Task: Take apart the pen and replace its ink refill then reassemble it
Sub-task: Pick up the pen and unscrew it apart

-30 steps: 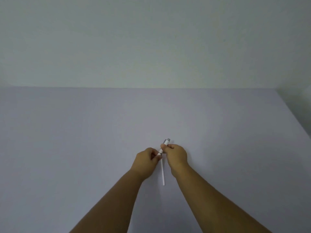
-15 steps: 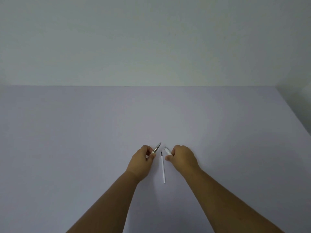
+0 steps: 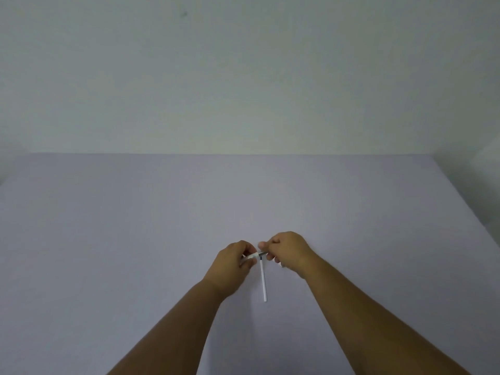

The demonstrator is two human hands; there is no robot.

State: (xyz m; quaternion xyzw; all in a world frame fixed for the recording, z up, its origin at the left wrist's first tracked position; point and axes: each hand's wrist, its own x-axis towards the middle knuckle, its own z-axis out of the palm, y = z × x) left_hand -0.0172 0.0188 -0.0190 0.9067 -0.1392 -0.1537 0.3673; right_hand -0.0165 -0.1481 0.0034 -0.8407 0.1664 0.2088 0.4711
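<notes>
A thin white ink refill (image 3: 263,280) with a dark tip lies on the table, pointing away from me, between my two hands. My left hand (image 3: 234,263) pinches a small white pen part (image 3: 253,256) at its fingertips. My right hand (image 3: 288,251) grips another pen piece, mostly hidden in the fingers, with a grey end (image 3: 262,254) meeting the white part just above the refill's tip. Both hands hover close over the table.
The pale lilac table (image 3: 135,239) stretches wide around the hands. Its far edge meets a plain light wall (image 3: 243,77), and its right edge slants down at the right side.
Half a second ago my hands were apart, each with a separate pen piece. They have come together so the pieces meet above the refill, which has stayed in place.
</notes>
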